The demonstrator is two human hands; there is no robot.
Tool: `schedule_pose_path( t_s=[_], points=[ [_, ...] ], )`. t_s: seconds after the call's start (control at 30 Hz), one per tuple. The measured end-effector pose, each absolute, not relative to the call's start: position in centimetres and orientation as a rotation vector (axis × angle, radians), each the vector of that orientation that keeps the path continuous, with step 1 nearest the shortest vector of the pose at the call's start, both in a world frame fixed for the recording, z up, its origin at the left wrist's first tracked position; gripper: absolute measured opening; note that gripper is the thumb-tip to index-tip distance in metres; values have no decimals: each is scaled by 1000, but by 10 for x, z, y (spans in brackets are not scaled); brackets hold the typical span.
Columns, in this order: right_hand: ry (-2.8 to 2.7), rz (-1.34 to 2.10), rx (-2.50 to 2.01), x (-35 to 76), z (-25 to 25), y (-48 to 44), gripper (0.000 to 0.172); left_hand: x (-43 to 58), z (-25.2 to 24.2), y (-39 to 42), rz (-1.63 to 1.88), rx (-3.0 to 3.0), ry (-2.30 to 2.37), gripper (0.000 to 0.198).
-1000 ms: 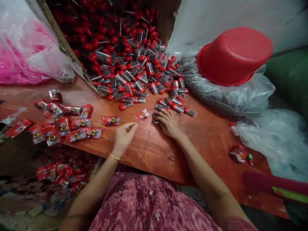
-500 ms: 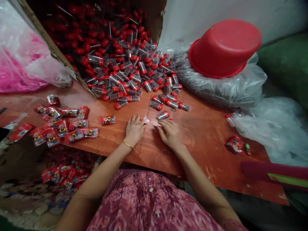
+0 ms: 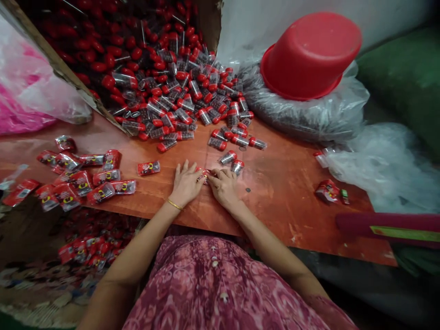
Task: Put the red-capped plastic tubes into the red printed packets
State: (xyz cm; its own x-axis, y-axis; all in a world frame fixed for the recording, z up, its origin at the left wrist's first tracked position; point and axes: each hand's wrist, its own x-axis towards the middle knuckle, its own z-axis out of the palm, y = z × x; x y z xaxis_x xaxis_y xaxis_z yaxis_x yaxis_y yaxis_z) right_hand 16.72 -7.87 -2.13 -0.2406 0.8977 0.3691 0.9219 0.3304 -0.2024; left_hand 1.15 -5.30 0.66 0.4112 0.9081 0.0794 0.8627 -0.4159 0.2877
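Between my hands on the table lies a small red printed wrapper point(image 3: 204, 177), partly covered by fingers. My left hand point(image 3: 184, 184) rests flat with its fingers spread, its thumb against the wrapper's left side. The fingers of my right hand point(image 3: 224, 187) are curled and pinch the wrapper's right end. Just beyond my right hand are two clear tubes with red caps and dark contents, one tube point(image 3: 227, 157) lying tilted and another tube point(image 3: 237, 167) closer to the fingers. A wrapped red pack point(image 3: 149, 168) lies left of my left hand.
Several wrapped packs point(image 3: 81, 182) lie at the left. A cardboard box point(image 3: 65, 68) spills capped tubes point(image 3: 172, 105) onto the wooden table point(image 3: 275, 197). An upturned red tub point(image 3: 311, 57) sits on a plastic bag point(image 3: 309, 119). More packs point(image 3: 91, 247) are below the table's front edge.
My right hand has moved left from the capped tubes to the wrapper, and its fingers have closed on it. A second tube near it is now uncovered. The view has shifted slightly.
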Motion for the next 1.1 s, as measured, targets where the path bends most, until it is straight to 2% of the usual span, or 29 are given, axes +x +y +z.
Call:
schedule_pose_path(
  t_s=[0.2,0.33,0.4,0.5,0.57,0.63,0.73,0.83,0.97,1.1],
  points=[
    [-2051,-201,-1531,158,-20,-85,17,20,-2,-63,519,2406,1703,26],
    [-1845,-73,-1508,161,-8,-89,17,14,-2,-61,817,2422,1579,23],
    [-1664,147,-1506,165,0,-90,23,11,5,-62,969,2438,1527,23],
    [-1403,669,-1457,170,11,-88,36,7,22,-63,1032,2473,1442,21],
    [-1300,1021,-1385,172,17,-85,38,6,32,-64,990,2492,1357,20],
    [-1213,1217,-1320,171,19,-82,35,7,39,-65,956,2471,1286,20],
    [-1059,1216,-1301,164,19,-82,31,12,37,-69,1068,2192,1341,31],
    [-993,1148,-1316,155,16,-87,30,22,25,-77,1157,1591,1357,45],
    [-1067,1025,-1374,144,12,-95,33,38,12,-90,1145,1032,1288,29],
    [-1069,886,-1468,141,10,-98,38,52,19,-99,1227,643,1178,29]
  ],
)
